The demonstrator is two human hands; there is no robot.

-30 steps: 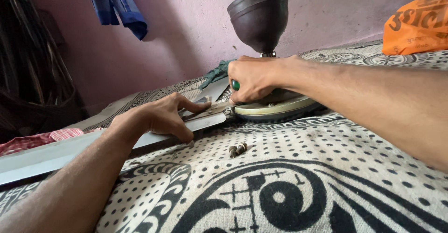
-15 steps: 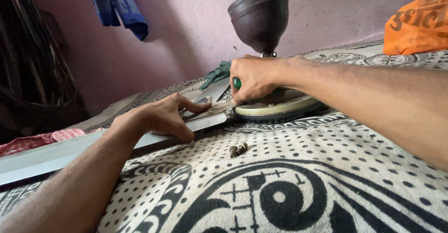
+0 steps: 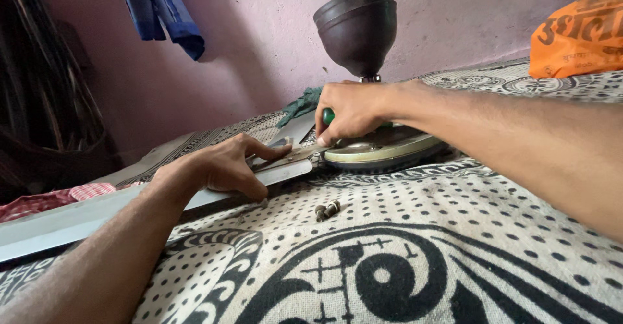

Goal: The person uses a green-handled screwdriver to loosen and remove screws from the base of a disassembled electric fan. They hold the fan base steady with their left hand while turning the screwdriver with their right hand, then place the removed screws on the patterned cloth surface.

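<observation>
Blade (image 3: 97, 217) of the dismounted ceiling fan lay flat on the patterned bed cover (image 3: 454, 246), its long axis running from the lower left edge of view up and right to the motor housing (image 3: 383, 152). The left hand (image 3: 224, 168) pressed down on the blade near its bracket end, palm flat and fingers spread, clamping rather than closing round it. The right hand (image 3: 354, 110) was the nearer one to the joint: its grip was fully closed round the green handle of a screwdriver (image 3: 329, 116), held just above the point where blade bracket met housing. The tool tip was hidden by the fingers. Two loose screws (image 3: 328, 210) lay on the cover just in front of the joint, apart from both hands.

A dark bell-shaped canopy (image 3: 357, 29) stood behind the housing. An orange bag (image 3: 577, 35) with dark printed lettering sat at the upper right. Blue cloth (image 3: 159, 9) hung on the pink wall, upper left.
</observation>
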